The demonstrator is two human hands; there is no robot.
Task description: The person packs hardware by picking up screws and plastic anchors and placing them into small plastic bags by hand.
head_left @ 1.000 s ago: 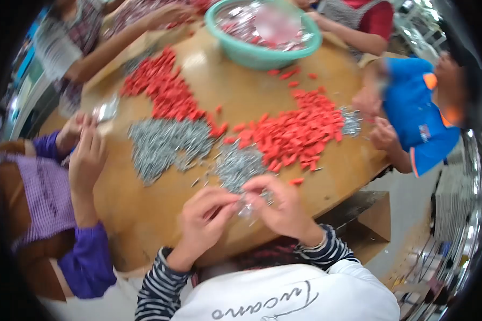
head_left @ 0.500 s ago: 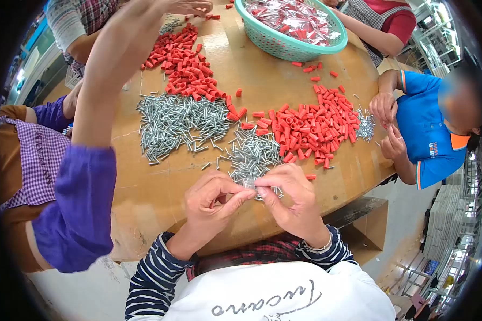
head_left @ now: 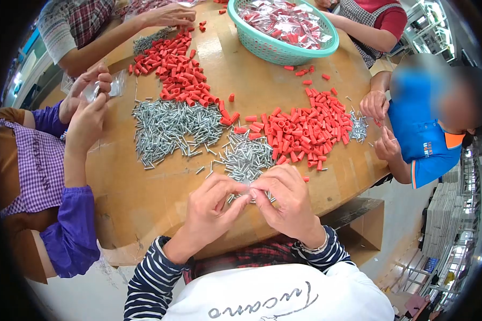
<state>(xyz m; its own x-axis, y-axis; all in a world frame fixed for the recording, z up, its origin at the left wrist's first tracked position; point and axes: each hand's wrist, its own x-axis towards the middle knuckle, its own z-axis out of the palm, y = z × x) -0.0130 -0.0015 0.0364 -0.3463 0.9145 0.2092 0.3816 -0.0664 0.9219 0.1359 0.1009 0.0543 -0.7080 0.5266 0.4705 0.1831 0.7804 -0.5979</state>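
My left hand [head_left: 211, 206] and my right hand [head_left: 286, 200] meet at the near side of the table, thumbs and forefingers pinched close together. Between the fingertips is a small clear plastic bag [head_left: 248, 183], mostly hidden by them. Just beyond my fingers lies a pile of silver metal screws [head_left: 246, 155], and some of it shows beneath my hands. A heap of red plastic cone-shaped caps [head_left: 308, 125] adjoins that pile on the right.
A bigger screw pile [head_left: 179, 128] and more red caps [head_left: 171, 69] lie to the left. At the back stands a green basket [head_left: 273, 52] of filled bags. Co-workers' hands are on the left [head_left: 88, 96], right [head_left: 383, 123] and far side [head_left: 171, 15]. A cardboard box [head_left: 361, 224] sits below the table edge.
The arm of the co-worker on the left has drawn back from across the table, and that person's hands now hold a clear bag. My hands stay pinched together in nearly the same place.
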